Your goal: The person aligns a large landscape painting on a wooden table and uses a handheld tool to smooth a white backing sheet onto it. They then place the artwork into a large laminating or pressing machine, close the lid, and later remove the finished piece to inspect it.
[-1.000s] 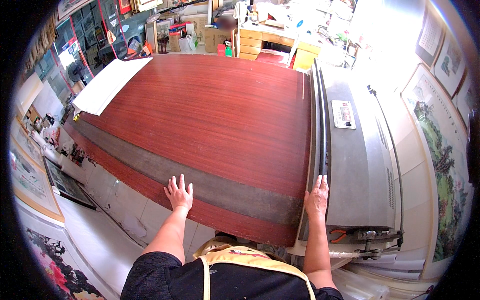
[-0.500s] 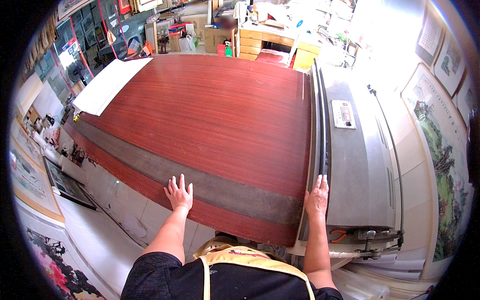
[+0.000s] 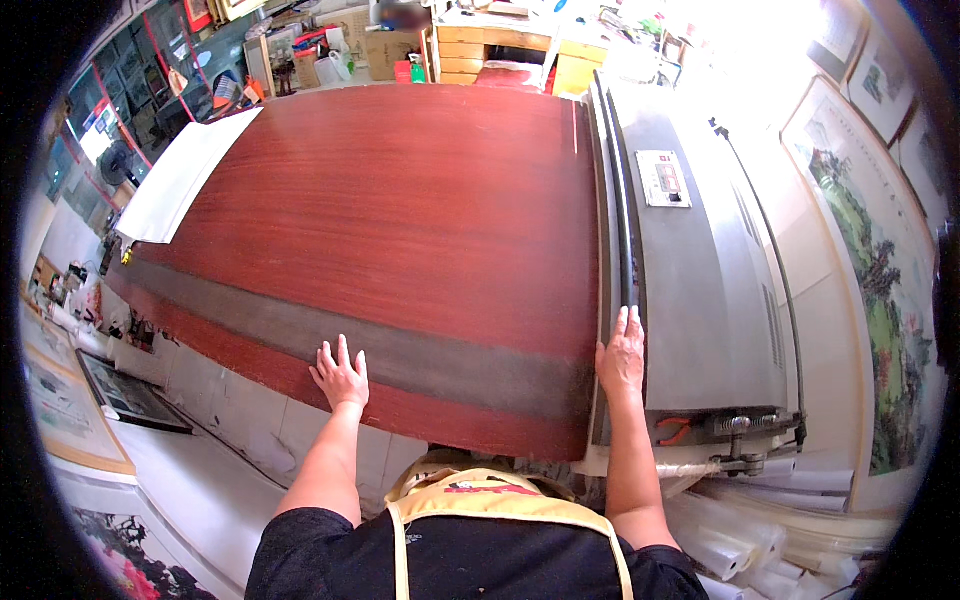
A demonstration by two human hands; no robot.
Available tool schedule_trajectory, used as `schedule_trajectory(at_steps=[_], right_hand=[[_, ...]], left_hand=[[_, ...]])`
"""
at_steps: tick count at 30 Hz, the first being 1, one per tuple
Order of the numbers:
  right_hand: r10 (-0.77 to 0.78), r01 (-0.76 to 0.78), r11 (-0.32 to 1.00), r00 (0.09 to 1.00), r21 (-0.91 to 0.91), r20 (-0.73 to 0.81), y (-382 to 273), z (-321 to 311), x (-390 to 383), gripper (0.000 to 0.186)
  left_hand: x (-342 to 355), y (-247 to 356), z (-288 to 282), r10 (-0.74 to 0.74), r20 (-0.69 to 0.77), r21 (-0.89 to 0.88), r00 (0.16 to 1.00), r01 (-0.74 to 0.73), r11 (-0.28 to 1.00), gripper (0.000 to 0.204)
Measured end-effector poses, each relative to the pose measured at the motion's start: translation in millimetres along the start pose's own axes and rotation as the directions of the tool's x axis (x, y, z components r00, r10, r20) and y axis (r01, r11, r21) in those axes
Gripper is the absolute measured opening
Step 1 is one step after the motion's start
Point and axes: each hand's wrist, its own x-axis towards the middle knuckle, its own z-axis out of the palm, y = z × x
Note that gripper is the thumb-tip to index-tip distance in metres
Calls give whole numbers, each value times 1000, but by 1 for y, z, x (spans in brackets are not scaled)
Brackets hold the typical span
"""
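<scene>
My left hand [image 3: 341, 374] rests with fingers spread near the front edge of a large reddish-brown wood-grain table [image 3: 400, 200], its fingertips over a dark grey strip [image 3: 450, 365] along that edge. Nothing is held in it. My right hand [image 3: 622, 358] lies with its fingers stretched out at the near part of a long black bar [image 3: 625, 240]. That bar runs along the side of a grey machine [image 3: 690, 290] standing against the table's right side. Whether the fingers press on the bar or only touch it, I cannot tell.
A white sheet [image 3: 185, 180] covers the table's far left corner. Orange-handled pliers [image 3: 674, 432] lie at the machine's near end, beside a metal spring mechanism [image 3: 740, 428]. Clear-wrapped rolls [image 3: 715, 545] are stacked below. A wooden desk [image 3: 462, 50] stands behind, and painted scrolls [image 3: 850, 230] hang at right.
The whole view has shifted, so the table and machine sit higher and more to the left. Both hands keep nearly the same places on the table and at the bar.
</scene>
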Motion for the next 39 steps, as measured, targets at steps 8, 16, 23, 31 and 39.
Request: schedule_trajectory(at_steps=[8,16,23,31,39], right_hand=[[25,-25,1000,999,-3,48,0,-1,0,84],[29,-31,999,999,24,46,5,3,3,83],[29,-29,1000,998,7,51,2,1,3,85],[49,-50,997,999,62,10,5,3,-1,82],[21,-20,999,1000,47,-8,6,7,0,84]], left_hand=[[0,-1,5,4,9,33,1000,-4,999,61],[1,0,9,-7,12,17,1000,7,1000,61],[-2,1,8,-8,10,9,1000,8,1000,60],[-1,6,-4,-20,18,-15,1000,20,1000,62],[-2,6,-12,-43,63,-51,997,46,998,63]])
